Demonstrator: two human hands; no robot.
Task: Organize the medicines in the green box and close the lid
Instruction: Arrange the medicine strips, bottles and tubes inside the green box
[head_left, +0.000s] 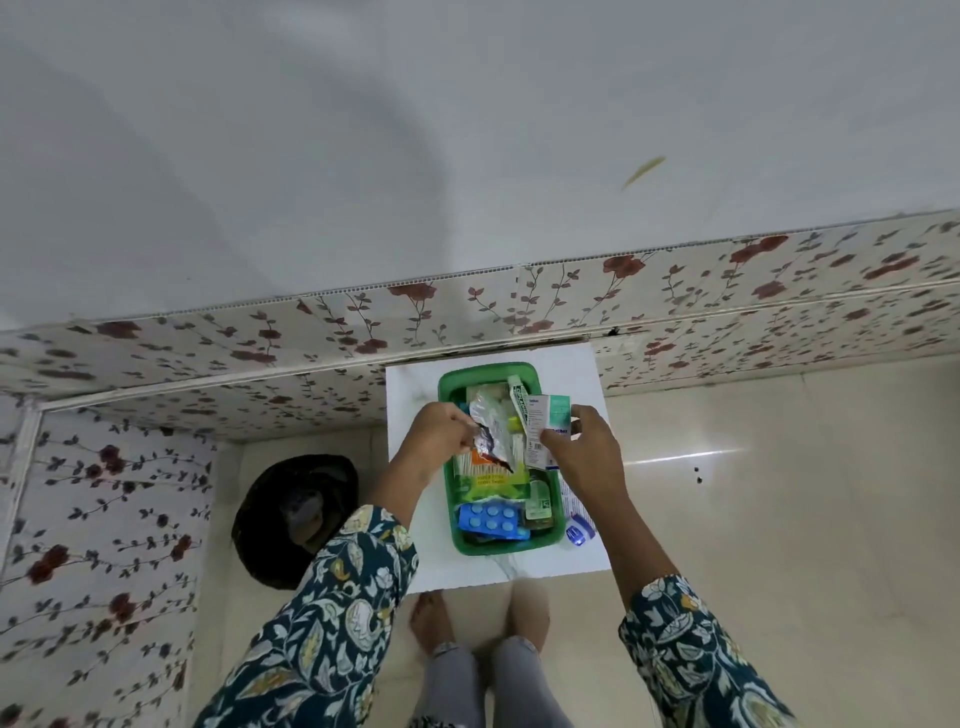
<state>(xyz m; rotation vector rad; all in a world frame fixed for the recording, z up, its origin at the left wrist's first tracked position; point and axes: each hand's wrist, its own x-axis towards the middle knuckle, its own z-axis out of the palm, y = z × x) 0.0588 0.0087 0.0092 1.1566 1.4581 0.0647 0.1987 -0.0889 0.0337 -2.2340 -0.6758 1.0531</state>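
Standing on a white board (415, 395), the green box (445, 395) is crowded with medicines. Left hand (434, 434) pinches a crinkled foil strip (485, 428) above the box; right hand (584, 449) grips a white-and-teal carton (545, 415) at its edge. Likely light: foil limp, best held by a corner; carton stiff, crushable. Lid not visible.
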